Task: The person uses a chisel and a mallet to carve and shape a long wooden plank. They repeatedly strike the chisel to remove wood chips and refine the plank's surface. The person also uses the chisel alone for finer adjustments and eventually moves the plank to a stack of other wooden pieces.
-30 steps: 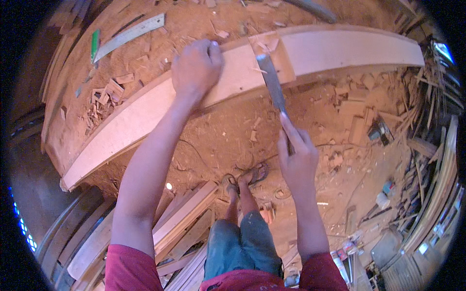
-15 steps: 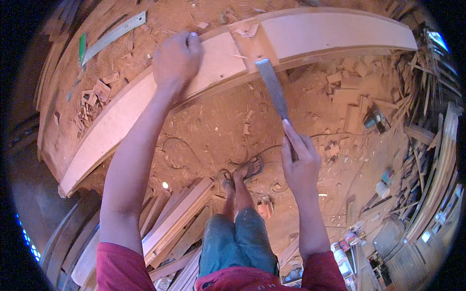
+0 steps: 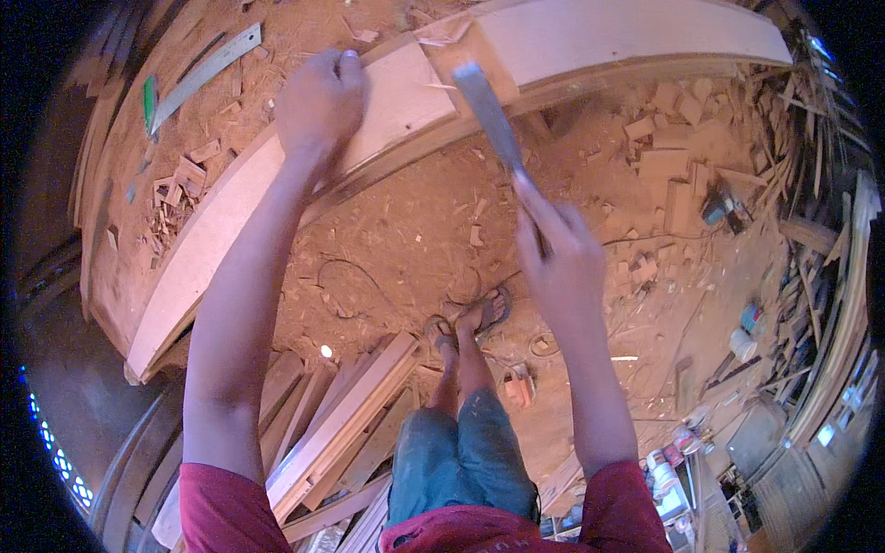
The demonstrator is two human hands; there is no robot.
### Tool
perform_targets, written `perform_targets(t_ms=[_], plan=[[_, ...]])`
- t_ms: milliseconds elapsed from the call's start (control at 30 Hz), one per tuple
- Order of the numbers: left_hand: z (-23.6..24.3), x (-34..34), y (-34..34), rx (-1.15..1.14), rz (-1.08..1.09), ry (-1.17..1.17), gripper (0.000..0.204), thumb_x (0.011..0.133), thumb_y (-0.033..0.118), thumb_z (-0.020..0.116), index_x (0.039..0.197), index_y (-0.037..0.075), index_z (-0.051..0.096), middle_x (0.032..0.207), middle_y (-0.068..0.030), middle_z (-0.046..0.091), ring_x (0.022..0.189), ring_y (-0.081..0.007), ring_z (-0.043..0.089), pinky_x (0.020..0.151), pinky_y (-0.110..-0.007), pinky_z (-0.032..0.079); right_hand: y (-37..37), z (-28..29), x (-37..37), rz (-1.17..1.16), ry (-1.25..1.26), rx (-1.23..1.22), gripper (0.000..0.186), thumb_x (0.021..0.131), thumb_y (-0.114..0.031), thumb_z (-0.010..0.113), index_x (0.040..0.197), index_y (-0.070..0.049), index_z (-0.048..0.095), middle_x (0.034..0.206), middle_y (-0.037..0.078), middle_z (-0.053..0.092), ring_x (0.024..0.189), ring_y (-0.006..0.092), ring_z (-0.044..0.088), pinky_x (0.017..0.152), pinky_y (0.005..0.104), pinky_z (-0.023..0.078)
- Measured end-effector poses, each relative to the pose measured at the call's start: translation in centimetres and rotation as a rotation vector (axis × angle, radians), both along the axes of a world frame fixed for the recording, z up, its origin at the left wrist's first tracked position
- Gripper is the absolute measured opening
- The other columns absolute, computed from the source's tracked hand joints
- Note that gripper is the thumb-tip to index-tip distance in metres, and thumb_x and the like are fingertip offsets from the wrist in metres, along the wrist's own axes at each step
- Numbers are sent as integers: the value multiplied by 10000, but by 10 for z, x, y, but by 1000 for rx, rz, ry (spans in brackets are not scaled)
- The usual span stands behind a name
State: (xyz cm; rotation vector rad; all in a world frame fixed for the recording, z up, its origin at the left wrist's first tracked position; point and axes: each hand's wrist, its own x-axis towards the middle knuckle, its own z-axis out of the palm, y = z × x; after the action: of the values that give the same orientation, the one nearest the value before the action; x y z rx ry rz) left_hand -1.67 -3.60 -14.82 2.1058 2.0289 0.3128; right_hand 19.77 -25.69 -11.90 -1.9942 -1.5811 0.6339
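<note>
A long, pale wooden board (image 3: 392, 97) spans the far side, with a shallow cut-out notch (image 3: 493, 64) across it. My left hand (image 3: 323, 106) grips the board left of the notch, thumb on top and the other fingers largely hidden. In my right hand (image 3: 564, 244) is a chisel (image 3: 490, 120), its handle mostly covered by my closed fingers. The steel blade points away from me, its slightly blurred tip over the notch's left part. Whether the tip touches wood, I cannot tell. Curled wood shavings (image 3: 447, 37) lie at the notch's far left.
Beyond the board at left are a metal square with a green stock (image 3: 149, 103) and a heap of offcuts (image 3: 180, 189). Stacked planks (image 3: 346, 415) lie near me at lower left. A cable (image 3: 636, 241) crosses the floor by a power tool (image 3: 725, 210) at right.
The chisel and my right hand have moved forward and left, carrying the tip from the notch's near edge farther over it. My left hand keeps its hold. The whole view has shifted slightly.
</note>
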Motion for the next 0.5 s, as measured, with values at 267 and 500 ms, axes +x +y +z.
perform_targets(t_ms=[267,500], plan=[[-5,-7,8,17,-40,-46,439,985,411,432,1029,52,681,994,-240,685,947,-452,642,848,-529,490,-3,-4,2,-6,-2,44,398,897,-150,678,1289,-216,656,862,129,657,712,312,660,617,413,532],[-2,-4,-3,35,-6,-47,431,969,382,432,985,32,683,982,-250,684,928,-448,650,852,-530,492,0,-2,4,18,-35,-11,411,906,-135,661,1311,-202,640,871,154,664,747,304,672,656,399,538]])
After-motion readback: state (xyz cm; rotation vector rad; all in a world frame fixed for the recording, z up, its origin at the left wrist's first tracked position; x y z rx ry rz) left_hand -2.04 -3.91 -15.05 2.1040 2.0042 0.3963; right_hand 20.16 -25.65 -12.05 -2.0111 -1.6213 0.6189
